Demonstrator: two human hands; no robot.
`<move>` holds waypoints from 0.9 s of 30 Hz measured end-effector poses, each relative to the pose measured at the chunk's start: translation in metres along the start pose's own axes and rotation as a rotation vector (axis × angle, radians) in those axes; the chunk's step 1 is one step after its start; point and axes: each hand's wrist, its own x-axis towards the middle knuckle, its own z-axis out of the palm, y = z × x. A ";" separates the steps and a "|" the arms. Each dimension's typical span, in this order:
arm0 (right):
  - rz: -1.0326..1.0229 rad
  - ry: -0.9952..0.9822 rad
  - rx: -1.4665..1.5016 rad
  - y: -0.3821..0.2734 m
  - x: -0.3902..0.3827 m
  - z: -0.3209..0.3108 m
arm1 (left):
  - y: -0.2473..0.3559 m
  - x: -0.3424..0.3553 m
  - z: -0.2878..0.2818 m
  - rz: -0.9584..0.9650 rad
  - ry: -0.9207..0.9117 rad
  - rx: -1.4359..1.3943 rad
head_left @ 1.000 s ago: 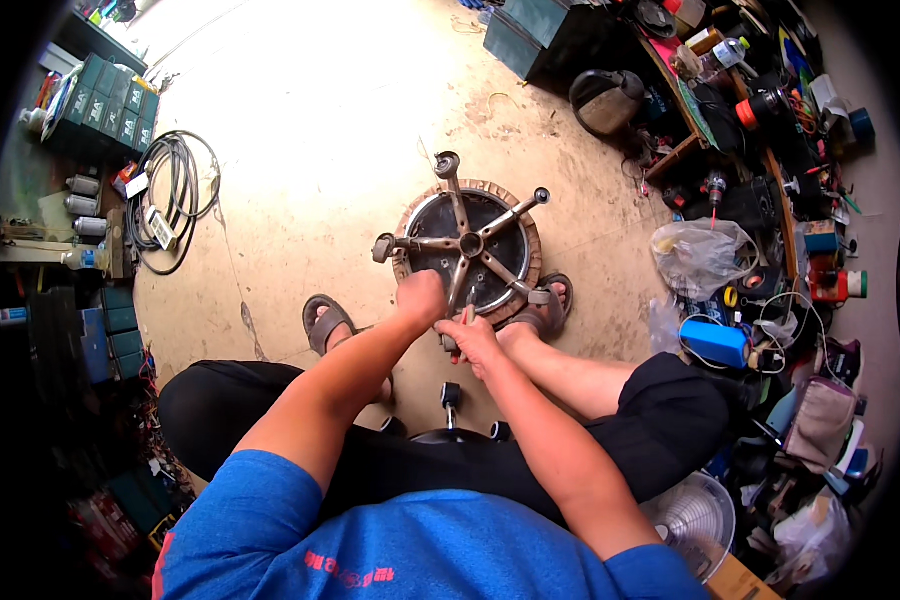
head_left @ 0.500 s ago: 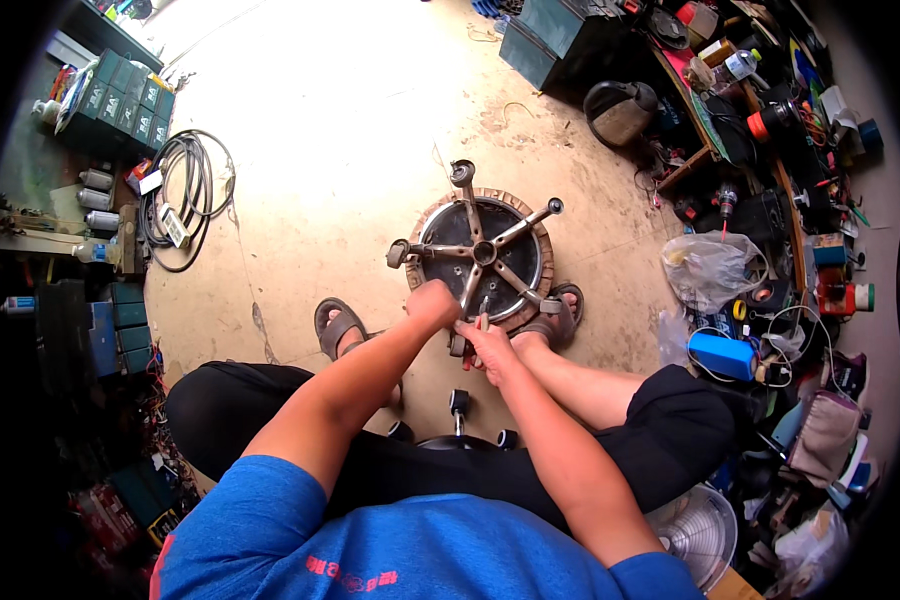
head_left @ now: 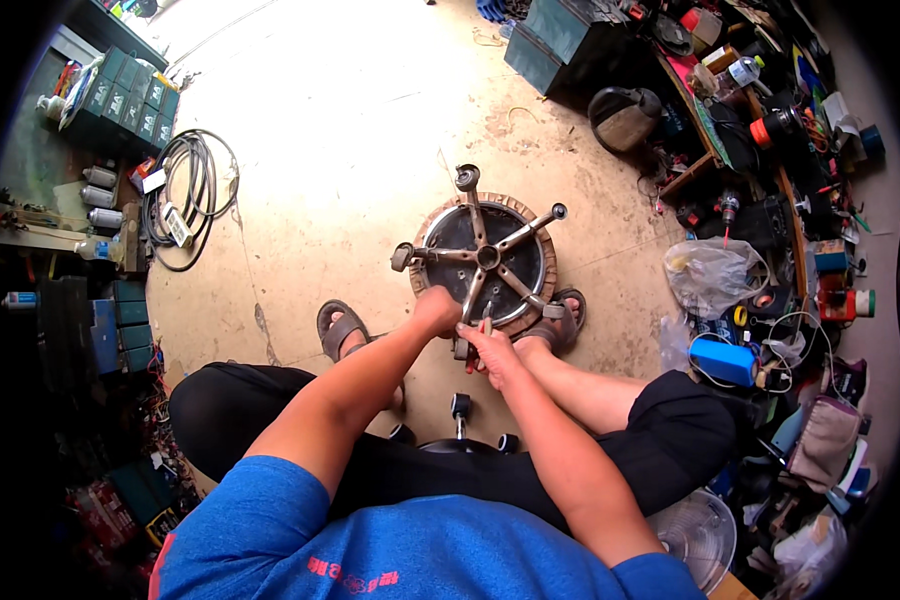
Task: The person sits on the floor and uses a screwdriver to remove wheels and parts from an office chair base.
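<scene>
A metal chair base (head_left: 487, 256) with several arms and casters lies on a round dark disc with a brown segmented rim (head_left: 423, 222). My left hand (head_left: 433, 312) is closed by the base's nearest arm; whatever its fingers grip is hidden. Just right of it, my right hand (head_left: 493, 352) grips a small hand tool with a pale part (head_left: 487, 326) and some red showing, close to the nearest caster (head_left: 462, 347), which is partly covered.
Black casters (head_left: 460, 405) show by my crossed legs, between my sandaled feet (head_left: 337, 325). A coiled cable (head_left: 198, 210) lies on the floor at left beside stacked batteries (head_left: 120, 100). Cluttered shelves, a plastic bag (head_left: 705, 270), a blue case (head_left: 722, 360) and a fan (head_left: 695, 530) crowd the right.
The view has shifted slightly, so the floor scene appears a little lower and further right. My hands keep much the same place and grip on the base.
</scene>
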 end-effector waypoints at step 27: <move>-0.130 0.115 -0.047 0.008 0.007 0.008 | -0.062 0.043 0.031 0.333 -0.144 0.216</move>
